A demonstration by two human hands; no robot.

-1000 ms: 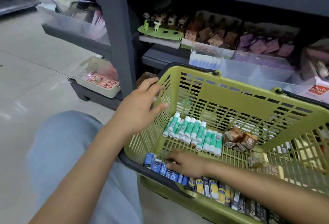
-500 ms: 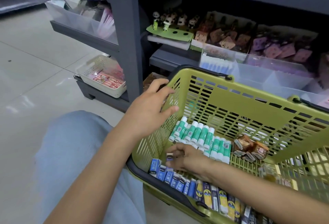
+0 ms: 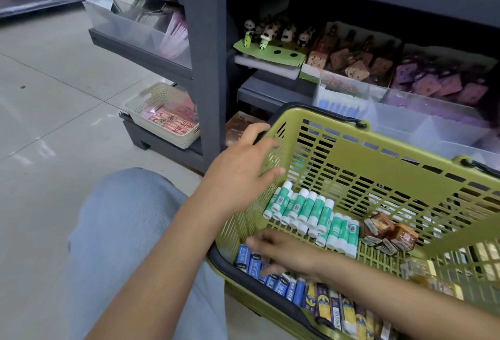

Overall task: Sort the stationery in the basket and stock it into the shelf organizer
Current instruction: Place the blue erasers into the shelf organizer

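Right hand (image 3: 286, 255) now dropped back onto blue boxes (image 3: 254, 264) at near wall of basket (image 3: 378, 166), grip unclear, left hand (image 3: 240, 174) loose-fingered steadying rim, glue sticks (image 3: 311, 212) mid-floor, shelf organizer (image 3: 422, 123) beyond unstocked — sorting barely begun.

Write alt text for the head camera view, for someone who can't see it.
A person's right hand reaches among small blue boxes in a green basket, while the left hand steadies its rim. Green-and-white glue sticks lie inside; clear shelf bins stand behind.
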